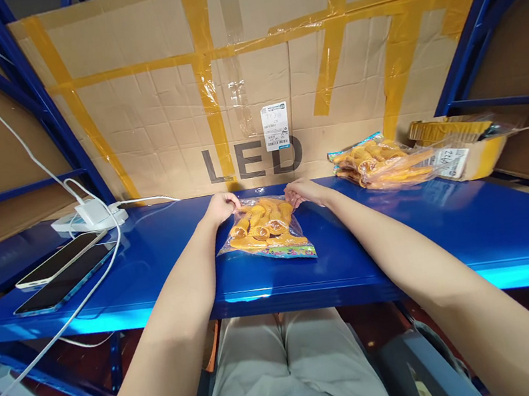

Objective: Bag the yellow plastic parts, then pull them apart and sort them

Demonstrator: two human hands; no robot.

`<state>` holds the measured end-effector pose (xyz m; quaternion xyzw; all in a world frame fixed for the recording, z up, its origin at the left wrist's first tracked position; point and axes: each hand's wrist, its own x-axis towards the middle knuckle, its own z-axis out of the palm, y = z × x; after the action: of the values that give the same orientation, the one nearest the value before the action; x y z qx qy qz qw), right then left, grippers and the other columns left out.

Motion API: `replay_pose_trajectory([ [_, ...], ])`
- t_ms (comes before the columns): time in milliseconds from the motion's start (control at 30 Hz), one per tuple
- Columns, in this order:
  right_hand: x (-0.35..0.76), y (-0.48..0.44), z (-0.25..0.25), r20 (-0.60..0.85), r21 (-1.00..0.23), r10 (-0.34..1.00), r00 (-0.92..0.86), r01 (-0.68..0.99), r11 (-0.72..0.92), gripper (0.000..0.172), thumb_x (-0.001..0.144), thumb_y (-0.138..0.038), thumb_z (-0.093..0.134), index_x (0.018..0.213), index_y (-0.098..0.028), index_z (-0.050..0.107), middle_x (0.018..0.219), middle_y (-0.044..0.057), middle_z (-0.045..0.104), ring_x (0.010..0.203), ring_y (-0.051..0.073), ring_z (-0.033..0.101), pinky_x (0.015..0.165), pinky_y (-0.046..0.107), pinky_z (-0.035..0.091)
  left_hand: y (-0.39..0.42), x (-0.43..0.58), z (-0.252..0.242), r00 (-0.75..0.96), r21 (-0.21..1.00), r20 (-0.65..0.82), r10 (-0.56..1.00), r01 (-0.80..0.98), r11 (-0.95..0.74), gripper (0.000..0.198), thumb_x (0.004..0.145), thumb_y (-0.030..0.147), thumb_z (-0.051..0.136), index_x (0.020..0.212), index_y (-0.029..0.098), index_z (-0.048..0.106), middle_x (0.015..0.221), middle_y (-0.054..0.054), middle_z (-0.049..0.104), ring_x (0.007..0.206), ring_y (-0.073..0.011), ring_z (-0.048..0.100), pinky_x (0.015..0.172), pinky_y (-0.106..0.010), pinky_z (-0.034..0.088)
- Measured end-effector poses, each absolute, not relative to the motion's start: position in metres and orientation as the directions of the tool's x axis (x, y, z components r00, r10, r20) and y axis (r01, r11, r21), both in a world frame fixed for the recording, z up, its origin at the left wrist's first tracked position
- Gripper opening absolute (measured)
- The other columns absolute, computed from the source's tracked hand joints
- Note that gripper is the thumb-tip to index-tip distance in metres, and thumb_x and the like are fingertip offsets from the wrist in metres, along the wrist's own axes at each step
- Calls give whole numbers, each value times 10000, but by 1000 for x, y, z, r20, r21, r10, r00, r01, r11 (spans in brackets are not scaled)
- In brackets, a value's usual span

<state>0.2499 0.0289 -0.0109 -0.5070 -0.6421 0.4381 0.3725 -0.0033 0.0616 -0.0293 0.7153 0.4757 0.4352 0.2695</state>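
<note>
Fingers of the left hand (223, 207) and right hand (305, 192) are curled closed on the far corners of the clear bag (266, 231) of orange pieces (258, 218), which lies between them on the blue table (164, 238), its printed edge (294, 251) facing nearer.

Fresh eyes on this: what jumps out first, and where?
First, the clear bag of orange pieces near the middle of the blue table, with the left hand and right hand at its far corners. Behind it stands a cardboard sheet crossed with yellow tape and printed LED. More bagged orange pieces lie at right.
</note>
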Motion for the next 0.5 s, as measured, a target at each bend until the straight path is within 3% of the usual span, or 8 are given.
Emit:
replay_pose_trajectory([
  [67, 249, 28, -11, 69, -909, 974, -214, 389, 150, 475, 889, -324, 659, 471, -162, 500, 410, 15, 537, 404, 91, 550, 422, 173, 427, 62, -2, -26, 217, 720, 407, 887, 521, -458, 220, 535, 40, 449, 507, 149, 638, 475, 14, 595, 493, -122, 563, 639, -272, 526],
  [167, 249, 28, -13, 99, -879, 970, -220, 438, 189, 492, 745, -458, 802, 517, -189, 459, 384, -19, 512, 398, 98, 549, 401, 174, 416, 61, 0, -22, 246, 643, 466, 850, 566, -516, 243, 540, 50, 429, 523, 161, 644, 544, 6, 640, 544, -127, 594, 658, -253, 513],
  [300, 256, 29, -9, 79, -907, 977, -200, 391, 154, 409, 641, -433, 881, 750, -181, 578, 470, -53, 584, 390, 85, 526, 408, 188, 452, 60, 6, -20, 233, 617, 545, 806, 539, -573, 237, 570, 78, 426, 535, 167, 643, 632, -17, 686, 620, -145, 632, 683, -257, 517],
  [400, 263, 25, -3, -81, -939, 934, -347, 340, 45, 361, 683, -391, 863, 858, -143, 669, 606, -4, 678, 454, 86, 573, 477, 191, 510, 59, 12, -19, 239, 625, 577, 781, 488, -610, 235, 592, 81, 428, 527, 167, 637, 660, -25, 694, 643, -147, 637, 685, -256, 514],
  [500, 269, 19, 2, -199, -952, 867, -456, 302, -60, 237, 744, -300, 821, 831, -117, 697, 719, 57, 731, 592, 135, 675, 581, 215, 570, 53, 19, -16, 258, 608, 603, 755, 465, -644, 244, 619, 73, 426, 526, 173, 629, 652, -17, 678, 641, -138, 624, 672, -242, 502],
])
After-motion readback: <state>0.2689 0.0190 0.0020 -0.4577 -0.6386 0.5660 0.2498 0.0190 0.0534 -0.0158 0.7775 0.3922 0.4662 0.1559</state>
